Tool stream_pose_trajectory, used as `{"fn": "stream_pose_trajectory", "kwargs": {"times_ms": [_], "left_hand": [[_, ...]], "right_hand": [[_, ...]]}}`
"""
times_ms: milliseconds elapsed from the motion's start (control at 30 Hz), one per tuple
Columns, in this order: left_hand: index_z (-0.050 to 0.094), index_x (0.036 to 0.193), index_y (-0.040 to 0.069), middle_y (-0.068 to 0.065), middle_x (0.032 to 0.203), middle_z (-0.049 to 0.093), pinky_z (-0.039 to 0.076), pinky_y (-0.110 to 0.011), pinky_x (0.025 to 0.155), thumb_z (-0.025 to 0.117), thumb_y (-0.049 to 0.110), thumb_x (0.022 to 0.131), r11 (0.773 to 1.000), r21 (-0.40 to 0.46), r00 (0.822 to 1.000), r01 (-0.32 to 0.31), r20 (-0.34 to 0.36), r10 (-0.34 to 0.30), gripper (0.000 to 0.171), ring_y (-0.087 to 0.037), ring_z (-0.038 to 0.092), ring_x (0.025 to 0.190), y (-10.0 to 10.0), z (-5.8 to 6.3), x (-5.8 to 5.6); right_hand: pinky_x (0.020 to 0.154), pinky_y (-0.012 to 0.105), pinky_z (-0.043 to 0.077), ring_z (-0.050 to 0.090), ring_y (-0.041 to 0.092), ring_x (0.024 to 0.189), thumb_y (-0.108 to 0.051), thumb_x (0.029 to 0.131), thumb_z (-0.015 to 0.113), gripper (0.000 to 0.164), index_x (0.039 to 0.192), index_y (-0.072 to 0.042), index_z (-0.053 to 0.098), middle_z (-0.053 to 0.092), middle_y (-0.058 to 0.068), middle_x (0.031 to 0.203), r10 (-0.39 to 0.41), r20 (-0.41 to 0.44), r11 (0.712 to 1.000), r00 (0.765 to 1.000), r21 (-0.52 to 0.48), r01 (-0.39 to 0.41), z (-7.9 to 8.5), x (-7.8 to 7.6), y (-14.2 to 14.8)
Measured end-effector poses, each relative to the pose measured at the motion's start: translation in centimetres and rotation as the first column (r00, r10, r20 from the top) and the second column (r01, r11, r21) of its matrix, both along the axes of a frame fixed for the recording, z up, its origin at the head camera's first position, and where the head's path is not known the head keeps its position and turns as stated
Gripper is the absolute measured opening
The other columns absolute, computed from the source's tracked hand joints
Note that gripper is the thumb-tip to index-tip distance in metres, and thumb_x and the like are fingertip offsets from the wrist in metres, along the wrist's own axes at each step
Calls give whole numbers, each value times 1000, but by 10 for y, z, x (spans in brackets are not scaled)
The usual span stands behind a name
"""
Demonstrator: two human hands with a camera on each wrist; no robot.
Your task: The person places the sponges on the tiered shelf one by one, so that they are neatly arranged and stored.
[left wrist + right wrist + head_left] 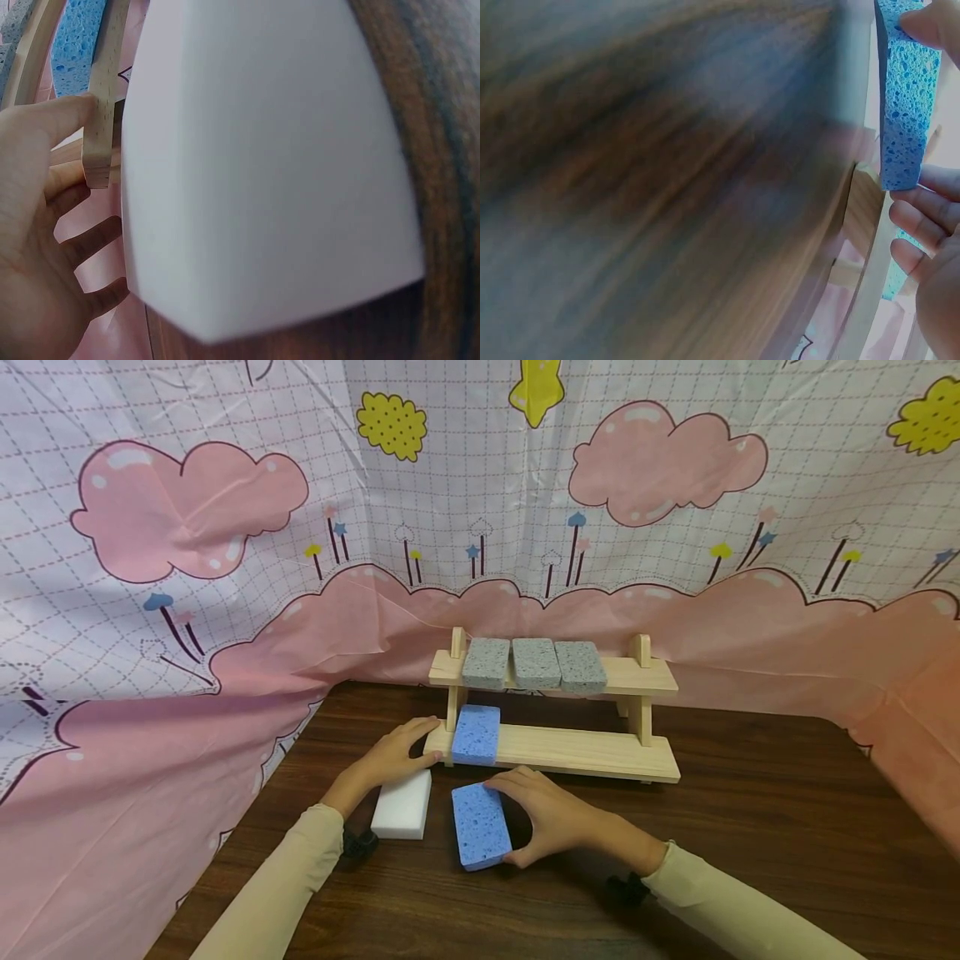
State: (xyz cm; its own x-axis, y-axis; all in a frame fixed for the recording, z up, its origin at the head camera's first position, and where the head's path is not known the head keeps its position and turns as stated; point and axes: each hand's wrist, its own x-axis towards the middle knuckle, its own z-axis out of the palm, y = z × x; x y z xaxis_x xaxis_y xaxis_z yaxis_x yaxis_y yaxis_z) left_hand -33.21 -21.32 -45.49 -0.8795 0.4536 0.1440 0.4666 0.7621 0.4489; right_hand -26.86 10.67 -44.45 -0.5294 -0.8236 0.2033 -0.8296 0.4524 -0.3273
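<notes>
Tugging could shift the pale wooden two-tier rack (573, 749) your left hand (393, 756) pinches; slackening could drop the blue rectangular sponge (481, 825) your right hand (555, 817) grips. Count: one white foam-like block (402, 808) at that sponge's nine o'clock, one rack, two sponges, the second sponge (476, 733) at twelve, three speckled grey oblong blocks (536, 660).

Room type unclear: a screened-off work spot, cartoon-cloud cloth (465, 485) behind a dark wood-grain table (765, 810).

Held sponge (480, 827) before rack (585, 750), right of block (402, 810) on table (757, 827).
</notes>
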Motion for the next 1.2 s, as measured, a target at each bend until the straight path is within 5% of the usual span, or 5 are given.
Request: {"fn": "stream_pose_trajectory", "kwargs": {"times_ms": [700,1200], "left_hand": [[38,158,9,-15,163,37,32,-69,115,60,39,102,1000,1,1000,-4,4,4,67,-44,37,148,0,-1,0],[39,157,9,-15,163,38,32,-68,115,62,38,101,1000,1,1000,-8,6,8,67,-44,38,147,2,1,1]], "right_hand": [[104,52,49,52,23,131,-48,71,88,98,149,-5,48,54,11,149,-18,-23,999,1000,-34,17,10,-3,35],[101,48,50,53,17,125,-52,67,91,101,149,-9,50,59,2,143,-75,-41,997,996,-30,74,12,-6,59]]}}
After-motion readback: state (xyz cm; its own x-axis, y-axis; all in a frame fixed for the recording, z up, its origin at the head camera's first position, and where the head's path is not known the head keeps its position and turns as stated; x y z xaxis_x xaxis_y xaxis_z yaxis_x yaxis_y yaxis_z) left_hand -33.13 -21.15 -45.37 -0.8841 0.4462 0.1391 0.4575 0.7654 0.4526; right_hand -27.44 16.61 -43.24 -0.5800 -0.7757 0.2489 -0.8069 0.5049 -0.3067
